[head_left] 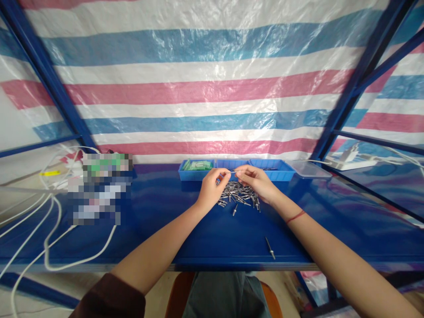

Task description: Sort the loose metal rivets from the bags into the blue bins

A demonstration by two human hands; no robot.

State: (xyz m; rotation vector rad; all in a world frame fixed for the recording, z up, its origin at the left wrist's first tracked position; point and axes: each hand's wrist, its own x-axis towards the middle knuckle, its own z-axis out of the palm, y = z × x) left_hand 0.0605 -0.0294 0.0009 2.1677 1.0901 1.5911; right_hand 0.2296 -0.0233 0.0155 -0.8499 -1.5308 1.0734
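Note:
Above the pile, my left hand (212, 186) and my right hand (256, 180) meet closely, fingers pinched at either end of a thin metal blind rivet (233, 172). Another bit of metal shows at my left palm, too small to make out. Beneath both hands lies a heap of silver blind rivets (236, 191), partly covered by my fingers. One loose rivet (235, 210) rests just in front of the heap. A separate rivet (270, 248) lies nearer the table's front edge, by my right forearm.
Behind my hands stands a blue divided bin (281, 170), green packets (198, 165) in its left compartment and a few rivets at right. A clear lid (311, 169) lies beside it. White cables (58, 221) and a blurred-out patch occupy the left; a power strip (351, 161) sits at right.

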